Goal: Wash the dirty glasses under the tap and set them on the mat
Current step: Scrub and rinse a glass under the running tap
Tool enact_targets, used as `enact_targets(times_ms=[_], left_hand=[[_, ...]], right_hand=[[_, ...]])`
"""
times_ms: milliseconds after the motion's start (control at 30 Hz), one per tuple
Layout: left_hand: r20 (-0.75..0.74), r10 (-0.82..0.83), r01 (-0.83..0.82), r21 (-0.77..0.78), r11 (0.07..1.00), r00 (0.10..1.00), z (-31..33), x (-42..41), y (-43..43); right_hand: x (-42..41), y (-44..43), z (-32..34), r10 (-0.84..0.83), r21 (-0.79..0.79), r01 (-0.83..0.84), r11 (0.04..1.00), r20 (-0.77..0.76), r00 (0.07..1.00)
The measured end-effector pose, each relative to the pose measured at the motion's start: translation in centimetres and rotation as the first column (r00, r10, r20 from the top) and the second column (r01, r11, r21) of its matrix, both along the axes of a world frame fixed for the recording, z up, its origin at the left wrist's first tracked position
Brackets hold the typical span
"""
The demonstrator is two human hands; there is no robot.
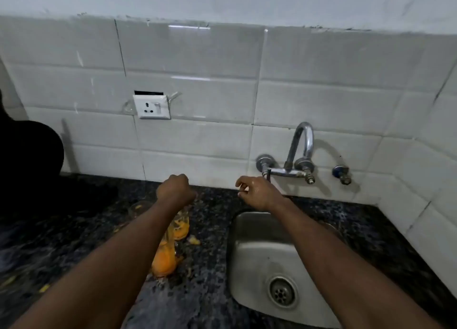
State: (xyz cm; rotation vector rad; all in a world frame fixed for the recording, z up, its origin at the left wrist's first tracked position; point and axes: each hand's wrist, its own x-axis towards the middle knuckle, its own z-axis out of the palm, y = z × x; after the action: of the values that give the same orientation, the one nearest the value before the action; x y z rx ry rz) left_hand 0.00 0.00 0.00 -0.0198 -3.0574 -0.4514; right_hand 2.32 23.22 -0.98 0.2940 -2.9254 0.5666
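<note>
While left hand (174, 189) grip is fisted, right hand (254, 192) grip hangs loosely apart, empty.

place: home kitchen | shown by: steel sink (249, 249) set in dark granite worktop (210, 291); wall tap (298, 153); white tiled wall (197, 94); socket (151, 107)

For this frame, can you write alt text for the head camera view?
A person's two bare arms reach over a dark speckled counter: the left hand is closed above glasses smeared with orange residue, and the right hand is open near the wall tap. A steel sink sits below, with no water visibly running.
</note>
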Motion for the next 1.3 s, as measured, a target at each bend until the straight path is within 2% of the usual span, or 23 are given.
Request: enact_targets(times_ms=[133, 233, 367, 533, 800, 900, 1100, 1233, 1300], left_hand=[[0.103, 0.060, -0.051, -0.082, 0.995, 0.993, -0.8, -0.4, -1.6], [0.151, 0.090, -0.073, -0.118, 0.990, 0.984, -2.4, -1.1, -2.5], [0.209, 0.097, -0.089, -0.047, 0.995, 0.973, -4.4, -1.9, -3.7], [0.230, 0.113, -0.130, 0.060, 0.990, 0.967, -6.2, -3.0, -4.2], [0.199, 0.145, -0.157, 0.045, 0.987, 0.969, -6.1, -3.8, -3.2], [0.187, 0.094, -0.110, 0.075, 0.991, 0.978, -5.2, -4.2, -1.6], [0.150, -0.158, 0.142, 0.109, 0.984, 0.976, -3.3, -4.5, 5.2], [0.148, -0.224, 0.185, 0.238, 0.954, 0.963, -4.3, -4.2, 10.6], [0.168, -0.286, 0.230, 0.289, 0.929, 0.944, -4.6, -4.4, 13.2]], right_hand=[[-0.7, -3.4, -3.1, 0.027, -0.134, -0.004, 0.991, 0.166, 0.986], [-1.4, -6.0, -5.3, 0.052, -0.229, 0.003, 0.973, 0.234, 0.971], [-1.8, -8.9, -7.6, 0.088, -0.360, 0.037, 0.932, 0.324, 0.942], [-2.9, -11.0, -9.5, 0.155, -0.474, 0.030, 0.880, 0.347, 0.925], [-4.2, -11.4, -11.4, 0.204, -0.550, 0.021, 0.835, 0.343, 0.917], [-4.3, -10.2, -11.4, 0.213, -0.592, 0.010, 0.806, 0.305, 0.928], [-4.0, -5.2, -10.9, 0.001, -0.716, 0.128, 0.686, 0.177, 0.984], [-2.8, 0.5, -10.3, -0.152, -0.681, 0.205, 0.703, 0.138, 0.979], [-2.3, 3.7, -9.8, -0.231, -0.698, 0.245, 0.673, 0.116, 0.966]])
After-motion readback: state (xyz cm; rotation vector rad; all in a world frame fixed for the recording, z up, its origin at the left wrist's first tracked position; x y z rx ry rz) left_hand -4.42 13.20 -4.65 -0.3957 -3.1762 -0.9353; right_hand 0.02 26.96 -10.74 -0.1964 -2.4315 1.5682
